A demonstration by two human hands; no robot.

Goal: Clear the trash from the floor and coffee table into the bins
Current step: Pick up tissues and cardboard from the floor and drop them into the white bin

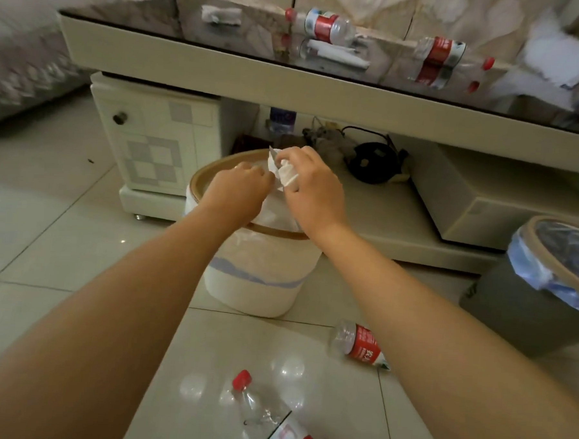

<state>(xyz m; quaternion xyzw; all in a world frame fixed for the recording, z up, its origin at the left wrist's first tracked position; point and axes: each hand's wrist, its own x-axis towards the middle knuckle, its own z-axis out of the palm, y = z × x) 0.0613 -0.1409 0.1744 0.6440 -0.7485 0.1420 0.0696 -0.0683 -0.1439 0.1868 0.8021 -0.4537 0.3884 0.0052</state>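
Both my hands hover over the white bin (pixel 254 284) with a tan rim that stands on the floor before the coffee table (pixel 242 72). My right hand (pixel 311 183) is shut on a crumpled white tissue (pixel 280 172) above the bin's opening. My left hand (pixel 237 189) is beside it with fingers curled, touching the tissue's edge. A grey bin (pixel 524 312) with a blue liner stands at the right. Two plastic bottles lie on the floor: one (pixel 358 343) near my right forearm, one (pixel 271 419) at the bottom. Two more bottles (pixel 322 24) (pixel 439 52) and tissues (pixel 221 14) lie on the table.
A white drawer unit (pixel 155 138) forms the table's left side. Its lower shelf holds a black round object (pixel 371 161), cords and a small bottle (pixel 281 120). White paper (pixel 551 62) lies at the table's right end. A sofa edge (pixel 21 71) is at the left.
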